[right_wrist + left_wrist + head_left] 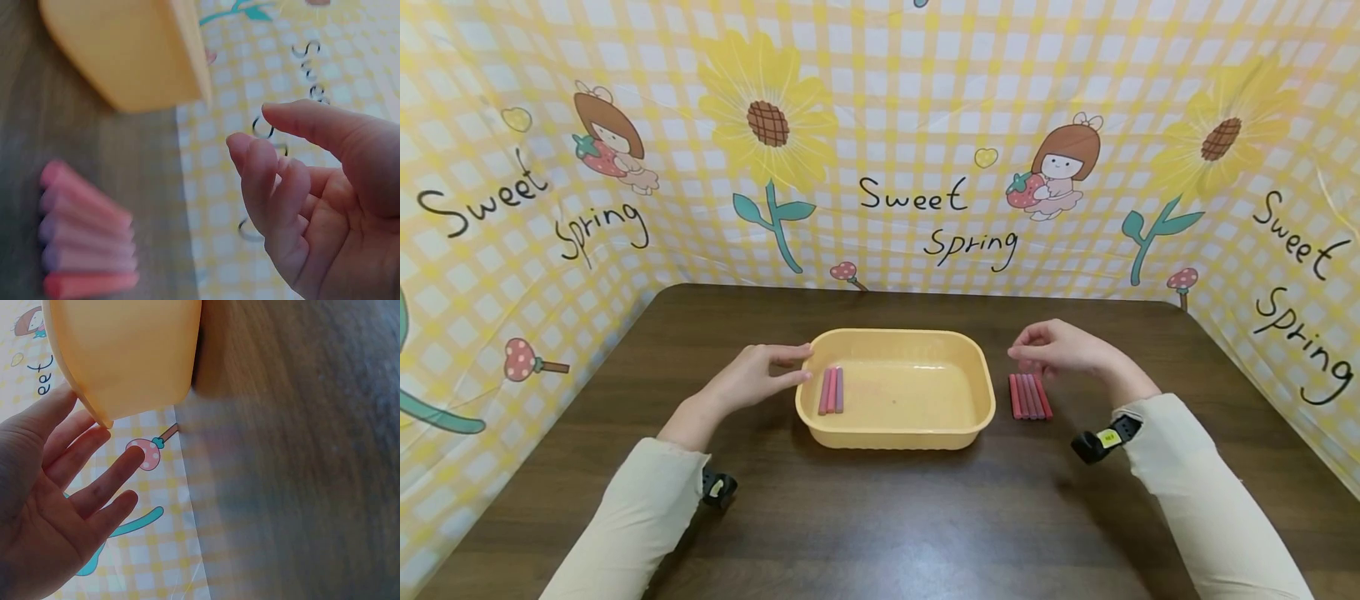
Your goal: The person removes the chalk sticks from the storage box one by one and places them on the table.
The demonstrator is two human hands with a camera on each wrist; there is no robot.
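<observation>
A yellow plastic tub (895, 439) stands on the table, with three pink and purple chalk-like sticks (831, 391) lying side by side at its left end. At the tub's left rim is my left hand (752, 377), its thumb and fingertips touching the edge and the other fingers loosely extended, as the left wrist view shows. To the right of the tub, several red, pink and purple sticks (1030, 397) lie in a row. My right hand (1060, 348) hovers just behind that row, fingers loosely bent, with nothing between thumb and fingertips in the right wrist view.
The dark wooden table (880, 525) is enclosed at the back and sides by a yellow checked cloth (910, 100) printed with flowers and lettering. Black camera straps (1105, 439) sit on both sleeved wrists.
</observation>
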